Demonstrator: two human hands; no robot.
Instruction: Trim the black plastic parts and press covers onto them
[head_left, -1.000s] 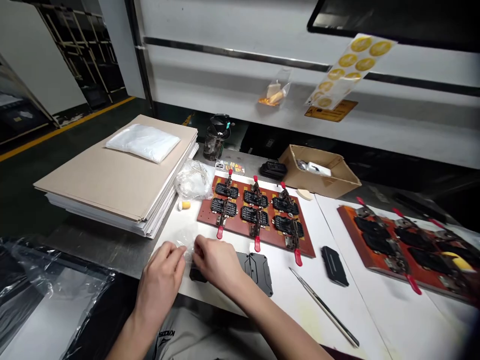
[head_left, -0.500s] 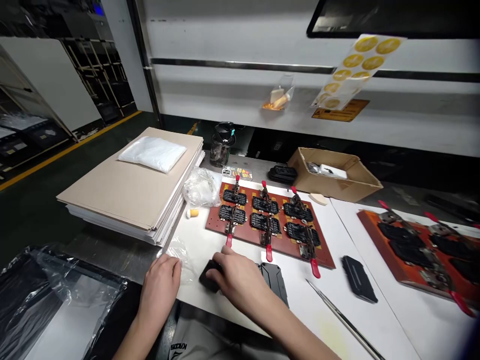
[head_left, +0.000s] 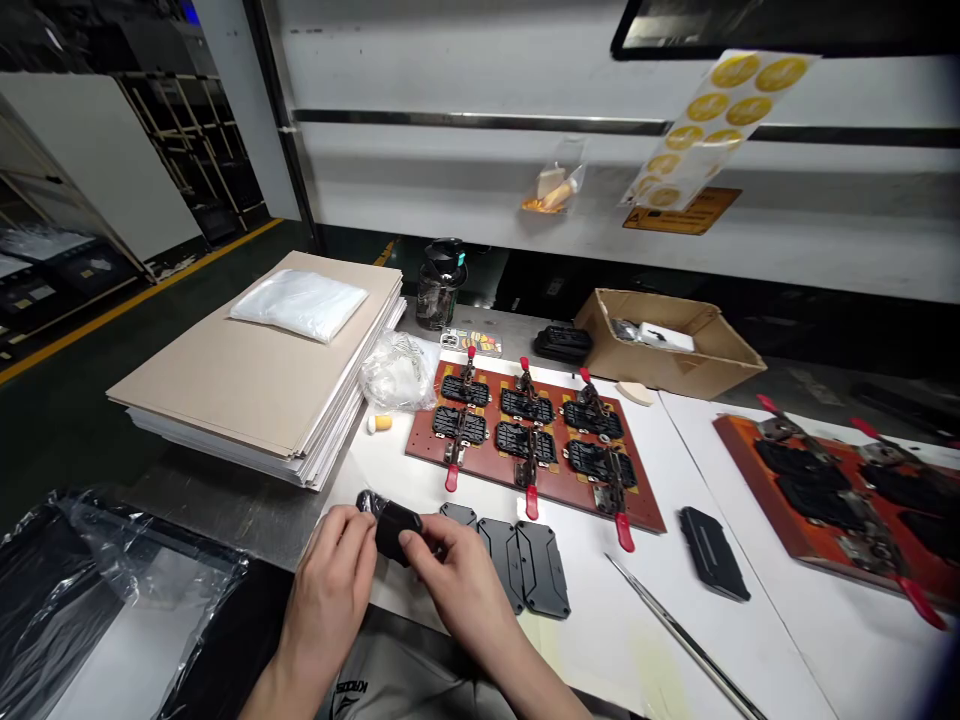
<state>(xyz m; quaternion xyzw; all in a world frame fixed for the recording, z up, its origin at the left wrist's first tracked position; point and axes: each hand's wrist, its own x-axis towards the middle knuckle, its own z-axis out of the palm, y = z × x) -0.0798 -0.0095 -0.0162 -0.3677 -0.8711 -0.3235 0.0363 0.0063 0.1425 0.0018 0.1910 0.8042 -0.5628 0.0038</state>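
Note:
My right hand (head_left: 469, 580) pinches a black rectangular cover (head_left: 397, 532) at its right end, held above the front edge of the table. Closed at the cover's left end is my left hand (head_left: 337, 565). Clear film of a small plastic bag (head_left: 369, 502) shines over that end; how far it reaches round the cover is unclear. Several flat black covers (head_left: 541, 570) lie side by side beyond my right hand. Behind them stands a red-brown fixture board (head_left: 480, 470) with black parts under red-handled toggle clamps.
Steel tweezers (head_left: 682, 635) and another black part (head_left: 714, 553) lie on the right. A second fixture (head_left: 765, 510) stands farther right. Stacked cardboard sheets (head_left: 202, 390) are at left, above a plastic-lined bin (head_left: 225, 590). A cardboard box (head_left: 637, 365) sits behind.
My right hand has lifted the black cover and brought it to my left hand, where the clear bag now meets its end. The flat covers on the table have come into fuller view.

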